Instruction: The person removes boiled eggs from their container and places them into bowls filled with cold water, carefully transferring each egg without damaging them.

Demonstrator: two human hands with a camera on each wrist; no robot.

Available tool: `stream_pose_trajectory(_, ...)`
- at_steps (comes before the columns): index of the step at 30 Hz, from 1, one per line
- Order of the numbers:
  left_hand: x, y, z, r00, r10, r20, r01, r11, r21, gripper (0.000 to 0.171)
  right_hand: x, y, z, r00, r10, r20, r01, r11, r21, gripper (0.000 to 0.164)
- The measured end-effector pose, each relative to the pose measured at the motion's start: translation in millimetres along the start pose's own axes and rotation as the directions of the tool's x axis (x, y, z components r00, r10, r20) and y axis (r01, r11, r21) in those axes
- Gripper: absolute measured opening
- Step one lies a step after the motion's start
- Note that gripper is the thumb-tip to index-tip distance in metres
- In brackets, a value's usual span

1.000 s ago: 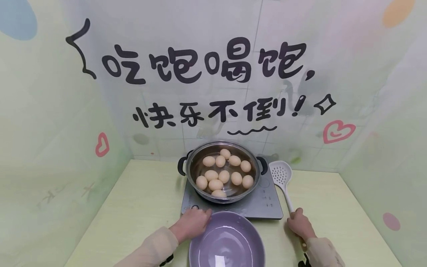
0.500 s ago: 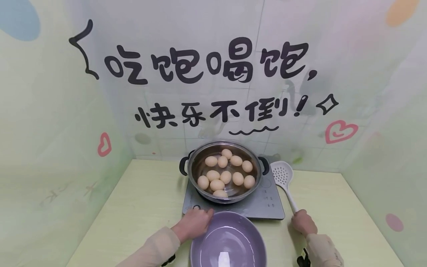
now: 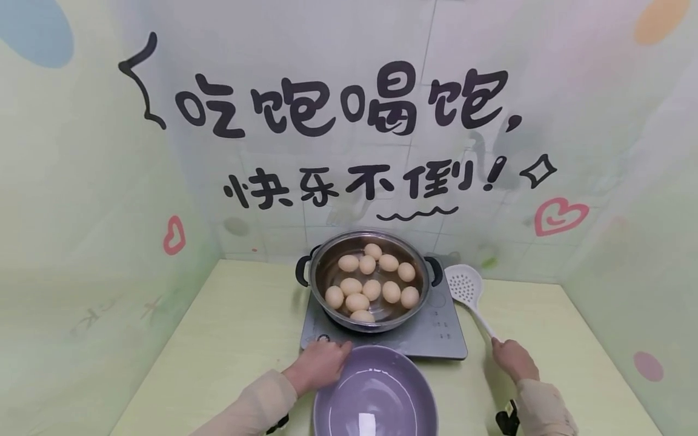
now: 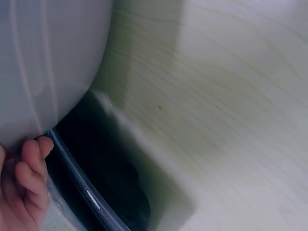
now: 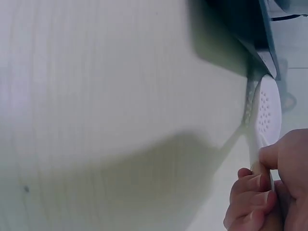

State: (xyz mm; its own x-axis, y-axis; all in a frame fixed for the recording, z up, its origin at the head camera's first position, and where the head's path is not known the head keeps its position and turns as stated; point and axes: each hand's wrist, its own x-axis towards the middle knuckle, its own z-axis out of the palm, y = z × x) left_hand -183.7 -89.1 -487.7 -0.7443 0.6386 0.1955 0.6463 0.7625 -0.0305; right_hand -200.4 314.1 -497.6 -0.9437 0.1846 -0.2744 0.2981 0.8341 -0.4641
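My left hand grips the upper left rim of a purple bowl. In the left wrist view its curled fingers lie against the outside of the pale-looking bowl. My right hand holds the handle of a white skimmer, whose perforated head lies beside the cooktop's right edge. The right wrist view shows the fingers wrapped around that handle. Behind the bowl, a steel pot with black side handles contains several brown eggs.
The pot stands on a grey induction cooktop, close behind the bowl. A pale wood-grain table extends to both sides. Printed wall sheets with black lettering enclose the back and sides.
My right hand has moved rightward with the skimmer's handle, so the skimmer slants more. The left hand keeps its grip on the bowl. The head view has shifted slightly.
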Motion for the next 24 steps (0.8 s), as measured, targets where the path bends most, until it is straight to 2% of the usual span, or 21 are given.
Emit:
stream_pose_trajectory(7, 0.0, 0.6, 0.9, 0.999, 0.013, -0.045, -0.012, 1.0, 0.026, 0.007, -9.9, 3.1, -24.6, 1.0, 0.0, -0.01, 0.0, 1.0, -0.03, 0.045)
stream_pose_trajectory(14, 0.0, -0.1, 3.1, 0.999, 0.003, -0.047, -0.002, 1.0, 0.026, 0.007, -21.5, 0.4, -52.4, 1.0, 0.001, -0.031, -0.003, 0.997, -0.08, 0.046)
stream_pose_trajectory(24, 0.0, -0.2, 4.5, 0.999, 0.0, -0.044, 0.001, 1.0, 0.017, 0.006, -45.3, -21.6, -81.8, 0.985, -0.108, -0.137, 0.082, 0.979, -0.185, 0.05)
